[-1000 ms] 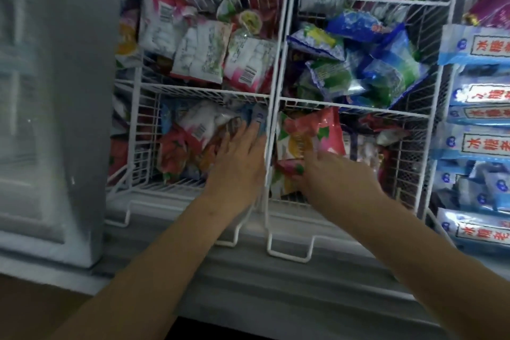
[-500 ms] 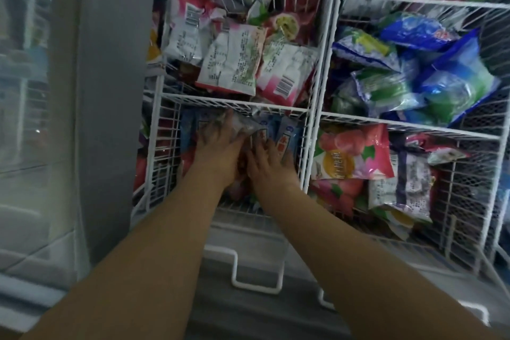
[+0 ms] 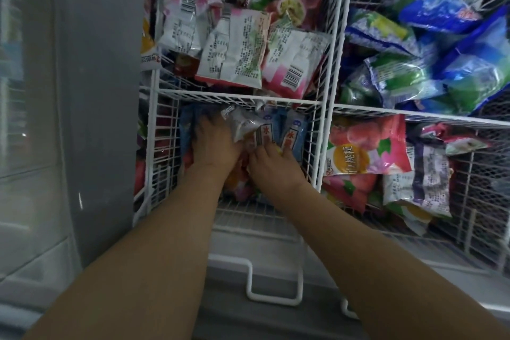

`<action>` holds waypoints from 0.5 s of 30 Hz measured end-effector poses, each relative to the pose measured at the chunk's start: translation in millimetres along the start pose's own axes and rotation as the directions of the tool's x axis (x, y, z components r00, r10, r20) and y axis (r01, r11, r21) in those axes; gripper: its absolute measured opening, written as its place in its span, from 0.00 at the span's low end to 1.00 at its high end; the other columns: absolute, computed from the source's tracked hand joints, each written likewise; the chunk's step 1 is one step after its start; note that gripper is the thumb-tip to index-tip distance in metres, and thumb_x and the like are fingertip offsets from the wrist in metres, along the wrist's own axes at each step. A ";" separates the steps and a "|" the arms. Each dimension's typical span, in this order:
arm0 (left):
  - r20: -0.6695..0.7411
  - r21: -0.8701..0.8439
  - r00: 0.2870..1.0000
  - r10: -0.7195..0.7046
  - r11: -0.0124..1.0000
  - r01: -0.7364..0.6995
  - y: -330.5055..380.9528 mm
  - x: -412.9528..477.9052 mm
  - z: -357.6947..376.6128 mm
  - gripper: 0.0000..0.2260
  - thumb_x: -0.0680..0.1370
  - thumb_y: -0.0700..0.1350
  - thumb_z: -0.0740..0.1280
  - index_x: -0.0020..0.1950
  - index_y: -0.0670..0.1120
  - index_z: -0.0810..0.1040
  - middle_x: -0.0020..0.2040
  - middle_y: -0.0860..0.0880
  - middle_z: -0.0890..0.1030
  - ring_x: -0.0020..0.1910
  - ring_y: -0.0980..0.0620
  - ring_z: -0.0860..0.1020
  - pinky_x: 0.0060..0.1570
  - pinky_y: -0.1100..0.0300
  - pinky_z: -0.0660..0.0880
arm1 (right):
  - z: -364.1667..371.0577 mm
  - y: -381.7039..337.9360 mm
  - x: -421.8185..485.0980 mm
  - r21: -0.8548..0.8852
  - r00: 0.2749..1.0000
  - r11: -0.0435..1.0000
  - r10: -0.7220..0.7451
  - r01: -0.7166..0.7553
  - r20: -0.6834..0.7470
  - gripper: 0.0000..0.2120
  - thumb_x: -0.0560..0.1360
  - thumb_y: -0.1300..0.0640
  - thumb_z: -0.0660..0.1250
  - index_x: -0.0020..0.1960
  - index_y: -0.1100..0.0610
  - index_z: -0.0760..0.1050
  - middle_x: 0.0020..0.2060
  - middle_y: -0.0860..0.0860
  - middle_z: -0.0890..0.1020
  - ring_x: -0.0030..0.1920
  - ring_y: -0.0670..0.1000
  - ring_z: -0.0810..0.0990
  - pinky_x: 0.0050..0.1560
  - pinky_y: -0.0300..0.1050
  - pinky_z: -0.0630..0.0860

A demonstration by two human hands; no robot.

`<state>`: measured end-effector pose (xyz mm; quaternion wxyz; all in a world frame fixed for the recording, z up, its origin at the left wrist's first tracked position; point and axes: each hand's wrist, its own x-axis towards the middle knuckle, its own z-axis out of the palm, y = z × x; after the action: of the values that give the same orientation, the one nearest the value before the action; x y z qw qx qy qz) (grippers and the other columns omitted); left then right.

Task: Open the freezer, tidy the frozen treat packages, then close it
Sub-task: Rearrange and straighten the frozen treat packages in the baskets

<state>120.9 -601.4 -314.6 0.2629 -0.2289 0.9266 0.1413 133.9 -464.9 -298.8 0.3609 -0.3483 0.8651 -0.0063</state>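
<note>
Both hands pushed deeper; left hand (image 3: 214,143) and right hand (image 3: 271,164) fingers curled into blue packages (image 3: 289,132), near-left basket (image 3: 154,146); actual grip unclear. Light, crinkly, slippery; pinch edges.

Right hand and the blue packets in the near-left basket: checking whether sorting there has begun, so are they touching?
Touching. The head view shows the right hand with fingertips pressed onto the blue packets.

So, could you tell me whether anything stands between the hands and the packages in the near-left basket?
Nothing visible does. The left hand and right hand are already inside the near-left wire basket, resting directly on the blue packages there.
</note>
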 end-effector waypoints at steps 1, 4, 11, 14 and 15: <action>-0.013 0.037 1.000 0.005 0.999 -0.004 -0.6 0.3 -1.2 0.35 0.72 0.51 0.72 0.72 0.38 0.62 0.67 0.36 0.67 0.67 0.35 0.66 0.61 0.41 0.70 | -0.6 -0.9 -3.1 0.016 0.999 1.000 -0.005 0.005 -0.031 0.21 0.81 0.61 0.54 0.73 0.64 0.60 0.67 0.61 0.68 0.69 0.61 0.64 0.65 0.65 0.66; -0.077 0.074 0.997 0.021 0.997 -0.015 1.1 -3.3 -7.7 0.24 0.73 0.45 0.70 0.65 0.37 0.69 0.62 0.36 0.72 0.61 0.37 0.71 0.56 0.42 0.73 | -6.6 -2.3 -16.3 0.055 0.989 0.998 -0.036 0.044 -0.143 0.21 0.76 0.63 0.49 0.68 0.63 0.64 0.63 0.61 0.70 0.64 0.62 0.67 0.65 0.61 0.67; -0.207 -0.029 0.978 0.012 0.999 -0.018 14.3 -54.8 -44.9 0.18 0.71 0.43 0.73 0.55 0.37 0.73 0.53 0.38 0.75 0.52 0.38 0.75 0.46 0.47 0.74 | -40.6 13.8 -88.7 0.080 0.916 0.988 -0.092 0.134 -0.390 0.25 0.76 0.61 0.58 0.72 0.64 0.62 0.65 0.61 0.71 0.67 0.62 0.68 0.71 0.57 0.64; -0.276 -0.102 0.960 0.044 0.992 -0.074 29.5 -81.0 -64.8 0.18 0.70 0.44 0.74 0.56 0.40 0.73 0.51 0.41 0.76 0.50 0.41 0.75 0.43 0.49 0.73 | -51.8 40.7 -136.0 0.181 0.876 0.979 0.004 0.095 -0.483 0.33 0.69 0.62 0.72 0.71 0.65 0.66 0.63 0.61 0.73 0.66 0.63 0.70 0.68 0.57 0.68; -0.284 -0.141 0.957 0.065 0.984 -0.109 37.5 -90.1 -69.7 0.20 0.69 0.45 0.74 0.57 0.42 0.73 0.51 0.42 0.76 0.50 0.43 0.75 0.43 0.50 0.74 | -54.3 51.8 -149.4 0.226 0.869 0.972 0.054 0.068 -0.491 0.34 0.67 0.62 0.75 0.71 0.65 0.66 0.63 0.61 0.73 0.66 0.63 0.70 0.67 0.58 0.69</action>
<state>140.9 -564.4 -202.3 0.1049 -0.2253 0.9496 0.1910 143.1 -348.0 -179.6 0.1666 -0.2927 0.9202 -0.1993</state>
